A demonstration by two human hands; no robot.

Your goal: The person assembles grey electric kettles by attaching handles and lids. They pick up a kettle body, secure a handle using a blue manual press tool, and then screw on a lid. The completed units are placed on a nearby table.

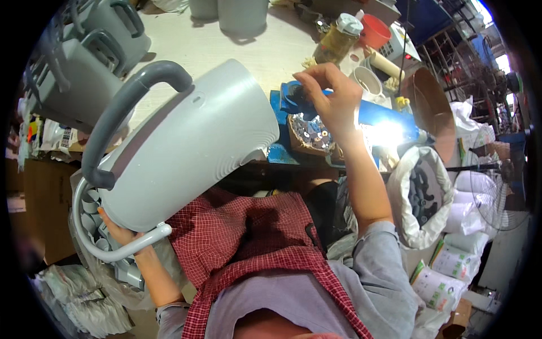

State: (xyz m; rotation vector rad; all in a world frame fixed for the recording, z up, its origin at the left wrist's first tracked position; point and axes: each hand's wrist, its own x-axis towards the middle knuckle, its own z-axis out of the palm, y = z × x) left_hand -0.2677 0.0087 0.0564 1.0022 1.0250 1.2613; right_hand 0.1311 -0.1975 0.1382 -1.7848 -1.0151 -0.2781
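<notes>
A large light grey plastic vessel (186, 152), shaped like a watering can, lies tilted across the near left edge of the table. It has a dark grey loop handle (121, 116) and a thin curved light grey tube (90, 243) around its lower end. My left hand (118, 227) grips that lower end from beneath, its fingers partly hidden behind the vessel and tube. My right hand (333, 96) is raised over a blue vise-like tool (375, 116), fingers curled together; whatever they pinch is too small to make out. Below it sits a container of small metal parts (310, 133).
More grey vessels (84, 73) with handles stand at the left. Behind my right hand are a lidded jar (339, 39), a red bowl (374, 31) and a white cup (367, 82). A white sack of dark grey handles (423, 192) and a fan (502, 192) are at the right.
</notes>
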